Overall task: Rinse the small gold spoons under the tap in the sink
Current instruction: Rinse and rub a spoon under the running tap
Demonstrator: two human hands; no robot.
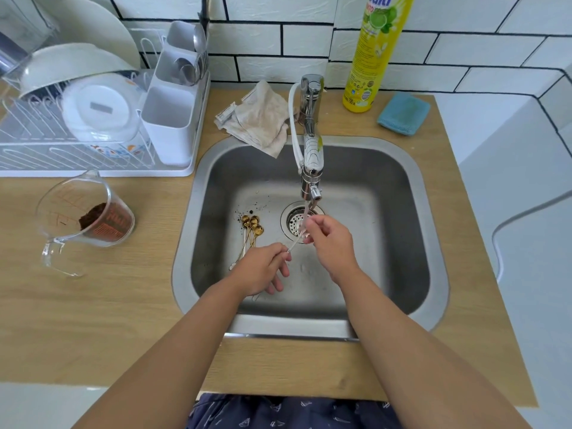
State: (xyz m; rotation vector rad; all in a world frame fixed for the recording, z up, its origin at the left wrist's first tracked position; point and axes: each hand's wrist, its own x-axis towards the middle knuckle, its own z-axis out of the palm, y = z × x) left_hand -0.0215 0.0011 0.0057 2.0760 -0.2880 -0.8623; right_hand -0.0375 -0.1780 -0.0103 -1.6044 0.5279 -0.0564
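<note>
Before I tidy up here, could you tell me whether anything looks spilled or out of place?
Yes: dark specks are scattered on the sink floor beside the gold spoons, and the cloth droops over the sink's rim.

Three gold spoons (253, 226), two hands (263, 267), one tap (312, 144).

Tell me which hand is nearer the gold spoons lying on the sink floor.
Left. The left hand sits just below the gold spoons; the right hand is farther right, by the drain.
</note>
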